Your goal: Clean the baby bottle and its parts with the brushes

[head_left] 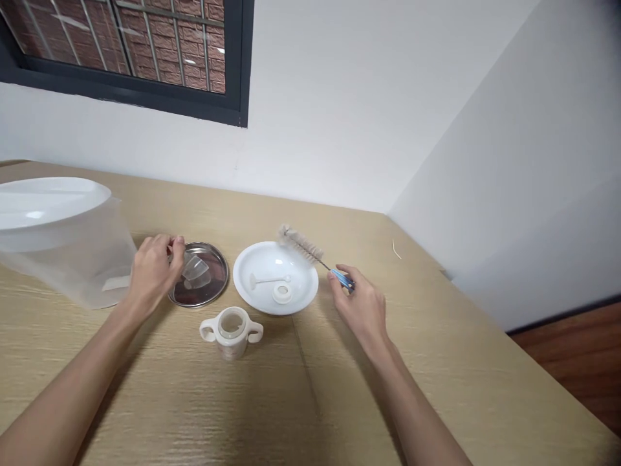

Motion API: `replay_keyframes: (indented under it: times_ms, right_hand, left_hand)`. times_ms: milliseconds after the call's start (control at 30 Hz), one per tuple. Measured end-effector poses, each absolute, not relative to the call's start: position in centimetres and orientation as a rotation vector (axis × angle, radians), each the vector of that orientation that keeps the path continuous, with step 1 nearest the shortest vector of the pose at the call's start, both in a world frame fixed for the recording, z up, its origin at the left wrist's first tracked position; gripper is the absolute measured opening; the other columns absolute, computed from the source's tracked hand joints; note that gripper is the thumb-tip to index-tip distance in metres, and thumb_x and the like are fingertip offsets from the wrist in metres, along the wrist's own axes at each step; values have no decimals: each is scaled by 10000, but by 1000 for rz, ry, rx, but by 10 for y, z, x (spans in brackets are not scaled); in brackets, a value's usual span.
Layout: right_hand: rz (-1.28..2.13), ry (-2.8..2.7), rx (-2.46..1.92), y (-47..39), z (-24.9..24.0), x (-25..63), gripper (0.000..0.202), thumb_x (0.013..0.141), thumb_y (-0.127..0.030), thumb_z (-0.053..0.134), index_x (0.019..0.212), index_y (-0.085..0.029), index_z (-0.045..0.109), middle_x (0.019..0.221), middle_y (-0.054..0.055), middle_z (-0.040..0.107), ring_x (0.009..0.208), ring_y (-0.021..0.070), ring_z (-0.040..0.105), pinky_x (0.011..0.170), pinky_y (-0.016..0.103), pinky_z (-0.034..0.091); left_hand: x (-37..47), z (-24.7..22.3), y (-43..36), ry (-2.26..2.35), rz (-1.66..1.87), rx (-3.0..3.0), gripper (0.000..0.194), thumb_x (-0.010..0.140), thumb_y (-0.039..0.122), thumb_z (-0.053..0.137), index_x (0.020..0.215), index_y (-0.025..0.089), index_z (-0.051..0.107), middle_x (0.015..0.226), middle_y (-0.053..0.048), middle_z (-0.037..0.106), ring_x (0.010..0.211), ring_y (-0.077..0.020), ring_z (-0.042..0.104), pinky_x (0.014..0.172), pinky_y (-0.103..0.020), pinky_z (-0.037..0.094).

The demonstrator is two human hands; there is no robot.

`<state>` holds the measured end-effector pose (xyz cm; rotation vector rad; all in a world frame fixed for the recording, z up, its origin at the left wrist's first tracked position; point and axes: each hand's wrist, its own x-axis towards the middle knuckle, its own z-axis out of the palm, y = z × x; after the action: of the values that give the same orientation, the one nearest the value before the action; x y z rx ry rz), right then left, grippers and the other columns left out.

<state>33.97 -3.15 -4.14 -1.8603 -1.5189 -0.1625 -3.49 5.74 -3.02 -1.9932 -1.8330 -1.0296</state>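
Observation:
My right hand (363, 304) is closed around the blue handle of a bottle brush (301, 244). Its pale bristles reach over the far right rim of a white bowl (239, 285). In that bowl lie a small white ring (282, 294) and a thin white stem (270, 280) with a wider end. My left hand (158, 265) is closed, fingers curled together at the left edge of a round metal tray (220, 285); what they hold, if anything, is hidden. A clear plastic cap (196, 272) rests on the tray beside it. Nearer me stands an open two-handled baby bottle (231, 333).
A large translucent container (72, 265) with a white top stands at the left, close to my left hand. One thin pale strip (396, 249) lies on the wooden table (460, 349) at the right. Behind are a white wall (339, 116) and a barred window (165, 45).

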Motion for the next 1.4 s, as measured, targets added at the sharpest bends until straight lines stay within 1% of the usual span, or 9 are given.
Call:
replay_keyframes:
  times_ms: [67, 200, 300, 467, 667, 867, 933, 1100, 1400]
  right_hand:
    - [-121, -1550, -1898, -30, -42, 341, 356, 879, -497, 566, 1092, -226, 656, 940, 65, 746, 813, 257, 688, 673, 323, 427]
    - [-37, -1645, -1858, -29, -44, 340, 260, 887, -481, 567, 963, -238, 619, 882, 30, 734, 760, 231, 675, 657, 313, 413]
    - [-19, -1715, -1805, -28, -46, 341, 207, 904, -440, 566, 916, -240, 619, 834, 17, 719, 739, 217, 651, 670, 318, 423]
    - [-117, -1844, -1571, -26, -49, 346, 205, 940, -380, 556, 991, -213, 662, 1002, 79, 694, 973, 248, 602, 875, 378, 459]
    - [-74, -1839, -1553, -26, -48, 346, 236, 938, -394, 579, 1021, -192, 668, 1027, 94, 676, 998, 250, 597, 886, 393, 479]
    - [3, -1859, -1632, -28, -48, 344, 298, 974, -398, 499, 1096, -175, 654, 1085, 108, 687, 1070, 264, 581, 950, 409, 442]
    - [78, -1889, -1678, -29, -48, 345, 306, 985, -402, 470, 1095, -184, 655, 1067, 97, 698, 1056, 260, 588, 931, 396, 438]
    - [115, -1897, -1737, -29, -42, 348, 310, 988, -424, 447, 945, -200, 658, 925, 72, 700, 919, 237, 600, 796, 337, 430]
    - [39, -1506, -1709, -20, -42, 361, 409, 983, -511, 384, 960, -185, 629, 853, 64, 687, 768, 210, 605, 712, 306, 409]
  left_hand:
    - [-31, -26, 52, -1850, -1081, -1997, 359, 964, 381, 388, 661, 228, 505, 643, -47, 573, 701, -245, 542, 653, -341, 351]
    - [-25, -22, 46, -1854, -1162, -2034, 465, 959, 416, 403, 531, 235, 417, 530, -9, 477, 600, -202, 511, 608, -320, 322]
    - [-24, -23, 45, -1824, -1178, -2102, 498, 958, 435, 416, 504, 230, 420, 513, -7, 489, 588, -189, 518, 608, -310, 331]
    - [-23, -28, 46, -1764, -1122, -2142, 488, 951, 446, 426, 514, 229, 439, 536, -15, 534, 617, -195, 539, 604, -308, 333]
    - [-19, -26, 44, -1741, -1097, -2175, 466, 958, 453, 402, 551, 238, 478, 566, -21, 559, 645, -213, 555, 620, -319, 357]
    - [-20, -27, 44, -1748, -1088, -2199, 456, 967, 463, 391, 596, 242, 538, 602, -22, 601, 677, -220, 587, 659, -329, 392]
    - [-20, -28, 44, -1777, -1098, -2213, 430, 975, 450, 384, 648, 237, 566, 650, -25, 628, 698, -221, 609, 688, -328, 409]
    - [-19, -25, 45, -1861, -1081, -2245, 336, 996, 364, 345, 779, 229, 562, 749, -31, 667, 708, -220, 633, 733, -333, 429]
    - [-14, -23, 39, -1805, -1142, -2381, 470, 948, 484, 429, 585, 227, 579, 654, -38, 638, 723, -238, 622, 740, -352, 444]
